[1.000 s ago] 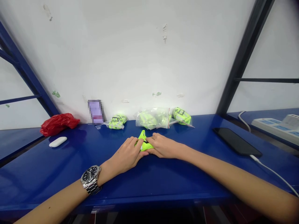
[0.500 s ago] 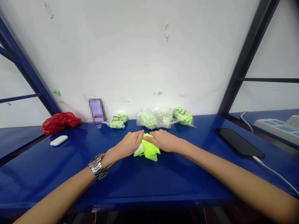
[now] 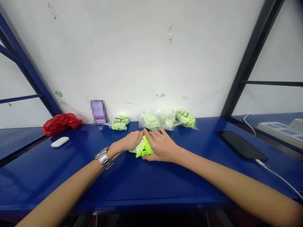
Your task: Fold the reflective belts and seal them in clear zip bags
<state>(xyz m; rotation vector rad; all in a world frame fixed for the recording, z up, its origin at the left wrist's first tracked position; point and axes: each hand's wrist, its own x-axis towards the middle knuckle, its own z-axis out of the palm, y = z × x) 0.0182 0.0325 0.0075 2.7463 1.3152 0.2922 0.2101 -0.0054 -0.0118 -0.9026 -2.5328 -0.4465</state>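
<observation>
We observe a glossy blue metal bench [image 3: 132, 186] beneath a white painted wall [image 3: 142, 56]. Near the bench's front centre, a folded bundle of fluorescent yellow-green reflective fabric [image 3: 143, 148] rests on the top, grasped from both sides by the left hand [image 3: 125, 142] and the right hand [image 3: 161, 146]. Just behind lies a clear plastic bag [image 3: 156, 119] of similar fabric. Caution: should hand pressure ease, the folds may spring open; a forward push could strike the bag.
</observation>
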